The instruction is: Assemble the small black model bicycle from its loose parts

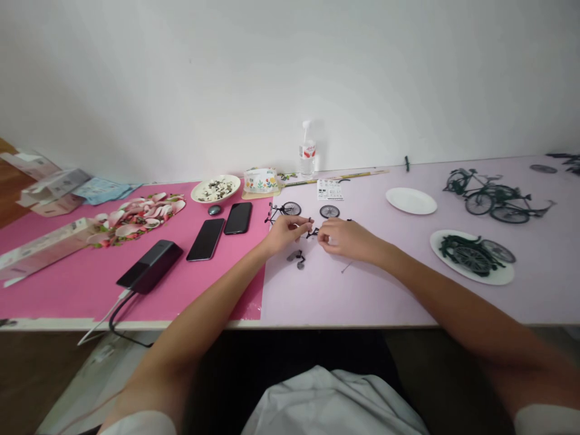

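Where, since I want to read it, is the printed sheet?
In the head view, the printed sheet lies slightly right of centre, beyond a loose model-bicycle wheel, near the water bottle.

The worktop (376,296), pink on the left and pale lilac on the right, bears two flat black phones (205,240), a clear plastic bottle (307,158), a white oval plate (411,200) and dark model bicycles (479,203).

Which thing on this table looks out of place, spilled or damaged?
Only one small thing: on the right, a wheel seems to stick out past the rim of the plate, while most dark parts there lie inside it. I see no clear spill or damage.
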Motion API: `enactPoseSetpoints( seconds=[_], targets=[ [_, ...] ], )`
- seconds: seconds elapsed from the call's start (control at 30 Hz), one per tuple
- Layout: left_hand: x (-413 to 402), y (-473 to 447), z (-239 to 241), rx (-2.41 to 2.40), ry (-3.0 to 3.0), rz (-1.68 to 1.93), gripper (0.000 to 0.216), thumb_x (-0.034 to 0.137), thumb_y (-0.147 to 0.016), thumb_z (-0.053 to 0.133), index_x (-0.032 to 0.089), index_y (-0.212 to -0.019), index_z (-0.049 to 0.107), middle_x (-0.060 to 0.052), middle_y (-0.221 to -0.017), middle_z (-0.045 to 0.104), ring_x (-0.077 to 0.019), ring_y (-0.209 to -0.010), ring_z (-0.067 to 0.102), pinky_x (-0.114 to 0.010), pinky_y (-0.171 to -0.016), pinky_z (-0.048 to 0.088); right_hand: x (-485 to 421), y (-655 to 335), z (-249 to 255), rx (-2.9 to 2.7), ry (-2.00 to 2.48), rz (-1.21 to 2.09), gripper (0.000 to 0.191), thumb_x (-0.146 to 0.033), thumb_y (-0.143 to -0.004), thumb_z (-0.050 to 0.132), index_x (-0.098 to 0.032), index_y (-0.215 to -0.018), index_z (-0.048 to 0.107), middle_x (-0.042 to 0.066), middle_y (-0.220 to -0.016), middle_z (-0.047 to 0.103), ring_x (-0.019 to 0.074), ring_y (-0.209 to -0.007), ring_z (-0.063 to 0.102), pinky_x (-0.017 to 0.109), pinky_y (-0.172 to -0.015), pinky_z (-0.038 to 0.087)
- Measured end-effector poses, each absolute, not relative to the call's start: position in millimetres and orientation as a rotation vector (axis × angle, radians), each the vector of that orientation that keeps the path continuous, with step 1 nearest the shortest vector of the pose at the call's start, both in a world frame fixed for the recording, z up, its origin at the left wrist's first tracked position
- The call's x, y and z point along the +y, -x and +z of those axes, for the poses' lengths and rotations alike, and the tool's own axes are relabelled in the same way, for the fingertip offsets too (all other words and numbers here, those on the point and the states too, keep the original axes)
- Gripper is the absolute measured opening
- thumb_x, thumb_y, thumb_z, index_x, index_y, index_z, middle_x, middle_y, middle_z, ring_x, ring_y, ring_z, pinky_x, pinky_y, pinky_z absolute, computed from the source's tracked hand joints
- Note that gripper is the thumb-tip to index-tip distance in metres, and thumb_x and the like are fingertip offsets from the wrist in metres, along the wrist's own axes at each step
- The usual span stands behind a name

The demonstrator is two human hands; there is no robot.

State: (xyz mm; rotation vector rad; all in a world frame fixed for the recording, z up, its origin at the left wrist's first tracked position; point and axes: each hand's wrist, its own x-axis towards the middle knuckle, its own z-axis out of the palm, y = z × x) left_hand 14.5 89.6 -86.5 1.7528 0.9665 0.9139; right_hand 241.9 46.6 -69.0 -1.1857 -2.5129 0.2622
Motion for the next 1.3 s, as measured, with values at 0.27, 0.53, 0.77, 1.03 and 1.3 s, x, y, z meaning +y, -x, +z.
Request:
enactPoseSetpoints(
  seconds=[0.27, 0.53, 0.77, 1.03, 1.3],
  targets=[
    [81, -20, -82, 0.966, -1.778, 0.861, 0.039, 0.05, -0.082, 0.078, 0.013, -0.09, 0.082, -0.004, -0.079, 0.074, -0.0076, -0.054, 0.048, -0.022, -0.051, 0.04, 62, -251, -73, -2.079, 0.988, 0.388, 0.009, -0.031, -0.096, 0.062, -0.024, -0.091, 0.066, 0.005, -0.092, 0.07, 0.0206, -0.085, 0.066, 0.032, -0.067, 0.051],
    [71, -26, -77, 0.928, -1.816, 0.819, 0.038, 0.049, -0.086, 0.074, 0.013, -0.092, 0.083, 0.0, -0.065, 0.065, -0.0082, -0.053, 0.044, -0.023, -0.052, 0.036, 62, -247, -82, -2.016, 0.95, 0.361, 0.01, -0.031, -0.096, 0.062, -0.024, -0.091, 0.067, 0.005, -0.093, 0.072, 0.0204, -0.085, 0.069, 0.03, -0.062, 0.054],
    [69, -27, -76, 0.938, -1.818, 0.825, 0.04, 0.051, -0.086, 0.075, 0.012, -0.092, 0.082, 0.0, -0.065, 0.065, -0.0088, -0.053, 0.045, -0.025, -0.053, 0.036, 62, -247, -84, -2.007, 0.907, 0.377, 0.01, -0.031, -0.095, 0.064, -0.024, -0.091, 0.069, 0.005, -0.09, 0.073, 0.0198, -0.082, 0.07, 0.031, -0.063, 0.061],
    [67, -27, -77, 0.926, -1.944, 0.869, 0.035, 0.043, -0.089, 0.071, 0.012, -0.097, 0.084, -0.002, -0.07, 0.069, -0.0084, -0.056, 0.041, -0.024, -0.054, 0.035, 61, -247, -83, -1.989, 0.841, 0.361, 0.011, -0.03, -0.095, 0.068, -0.023, -0.089, 0.073, 0.005, -0.088, 0.075, 0.0191, -0.079, 0.071, 0.032, -0.065, 0.065],
    [66, -27, -76, 0.934, -2.011, 0.906, 0.03, 0.04, -0.092, 0.068, 0.014, -0.096, 0.083, -0.004, -0.079, 0.074, -0.0089, -0.058, 0.045, -0.023, -0.057, 0.039, 59, -246, -78, -1.906, 0.964, 0.528, 0.021, -0.043, -0.093, 0.072, -0.024, -0.088, 0.078, 0.006, -0.091, 0.078, 0.0211, -0.083, 0.073, 0.032, -0.065, 0.063]
  ],
)
